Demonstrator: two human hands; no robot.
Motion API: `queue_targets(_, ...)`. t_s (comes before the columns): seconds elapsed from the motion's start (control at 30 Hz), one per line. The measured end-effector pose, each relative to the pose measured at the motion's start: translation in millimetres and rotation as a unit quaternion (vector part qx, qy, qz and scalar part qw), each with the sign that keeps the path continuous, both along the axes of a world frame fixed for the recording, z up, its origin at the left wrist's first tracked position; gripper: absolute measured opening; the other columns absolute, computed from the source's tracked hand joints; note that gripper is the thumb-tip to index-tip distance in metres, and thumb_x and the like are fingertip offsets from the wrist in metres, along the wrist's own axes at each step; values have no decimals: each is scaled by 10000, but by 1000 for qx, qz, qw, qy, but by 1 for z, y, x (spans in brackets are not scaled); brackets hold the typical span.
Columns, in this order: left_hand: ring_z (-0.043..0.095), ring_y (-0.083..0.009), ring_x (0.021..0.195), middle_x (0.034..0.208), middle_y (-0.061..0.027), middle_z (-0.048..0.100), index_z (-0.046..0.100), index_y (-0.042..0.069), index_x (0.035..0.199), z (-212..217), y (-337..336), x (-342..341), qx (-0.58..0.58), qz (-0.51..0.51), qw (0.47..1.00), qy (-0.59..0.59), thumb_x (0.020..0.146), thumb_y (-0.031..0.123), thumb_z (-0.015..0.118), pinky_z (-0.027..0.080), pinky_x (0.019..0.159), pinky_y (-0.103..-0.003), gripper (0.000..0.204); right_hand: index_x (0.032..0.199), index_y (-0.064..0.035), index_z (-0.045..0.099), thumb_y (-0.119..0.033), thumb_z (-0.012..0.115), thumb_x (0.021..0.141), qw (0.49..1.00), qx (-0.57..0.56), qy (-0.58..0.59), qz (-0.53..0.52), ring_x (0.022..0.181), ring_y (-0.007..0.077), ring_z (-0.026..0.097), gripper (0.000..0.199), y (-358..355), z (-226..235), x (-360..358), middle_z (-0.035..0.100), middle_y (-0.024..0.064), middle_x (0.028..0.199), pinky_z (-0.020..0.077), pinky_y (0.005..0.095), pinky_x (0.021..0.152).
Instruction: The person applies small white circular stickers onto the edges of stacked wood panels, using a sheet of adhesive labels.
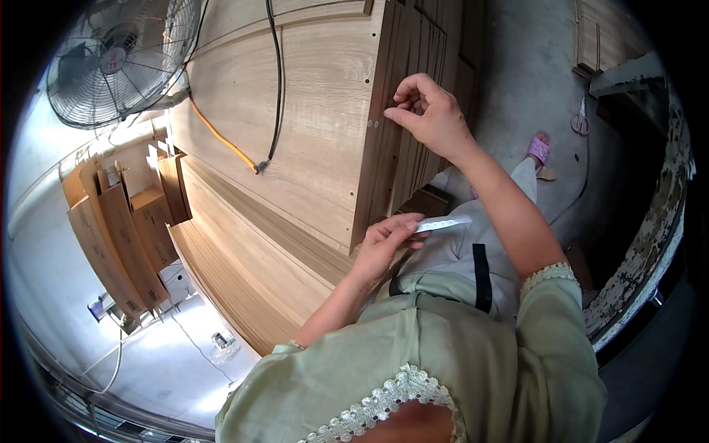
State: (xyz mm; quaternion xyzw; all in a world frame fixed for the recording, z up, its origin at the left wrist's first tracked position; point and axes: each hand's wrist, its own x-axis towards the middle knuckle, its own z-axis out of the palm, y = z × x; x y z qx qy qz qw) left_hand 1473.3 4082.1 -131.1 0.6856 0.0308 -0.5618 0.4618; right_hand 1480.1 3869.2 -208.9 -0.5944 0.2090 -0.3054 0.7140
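My left hand point(386, 245) is closed on one end of a narrow white strip point(444, 224) with small marks along it, perhaps a strip of stickers. The strip juts out to the right above my lap. Farther forward, my right hand point(437, 117) is raised beside the edge of a stack of wood-grain panels point(317, 111). Its fingers curl loosely, with the thumb and forefinger apart and nothing visible between them. Two small pale round spots show on the panel's edge close to the thumb. Several dark holes run along the top panel near that edge.
A black cable point(278, 81) and an orange cord point(220, 133) cross the panels. A wire-caged fan point(114, 60) stands at the far left, with cardboard pieces point(122, 236) below it. More long boards point(244, 266) lie at left. Scissors point(580, 120) are on the floor at right.
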Motion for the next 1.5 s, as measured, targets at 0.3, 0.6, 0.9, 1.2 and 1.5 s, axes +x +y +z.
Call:
queue_targets(0.3,654,-201,888,988,-127,649,578,-14,1119,7,-7,-2,5,79,997,-1,876,62,585,555,724,-297,254,899,-23,500,25,627,777,994,37,-45,94,751,74,549,183,11,3,0,536,18,841,478,222,673)
queue_targets(0.6,667,-180,813,972,-139,647,585,-14,1105,7,-24,-8,-24,105,994,-10,848,-6,599,562,648,-237,257,830,-31,559,-181,746,725,989,-104,105,6,624,184,565,262,-16,-8,-31,578,71,849,465,301,581)
queue_targets(0.9,667,-177,800,971,-158,644,580,-50,1110,6,-45,-16,-48,76,996,-1,845,-19,594,555,612,-227,267,962,-64,681,-118,728,685,966,-71,85,234,919,232,559,286,10,1,-144,644,74,913,441,326,826)
queue_targets(1.2,670,-201,802,974,-168,639,557,-73,1140,3,-54,-11,-34,-4,999,19,837,-27,595,561,598,-245,309,912,-59,686,-105,704,700,968,-159,87,173,859,241,574,217,8,21,-149,652,67,870,458,337,771)
queue_targets(1.5,640,-121,772,909,-82,658,568,-23,1160,2,-61,-28,-30,-112,989,-94,865,-8,555,519,583,-215,295,837,-93,649,-178,622,733,904,-304,117,276,834,303,575,137,12,21,-138,617,105,810,468,403,727)
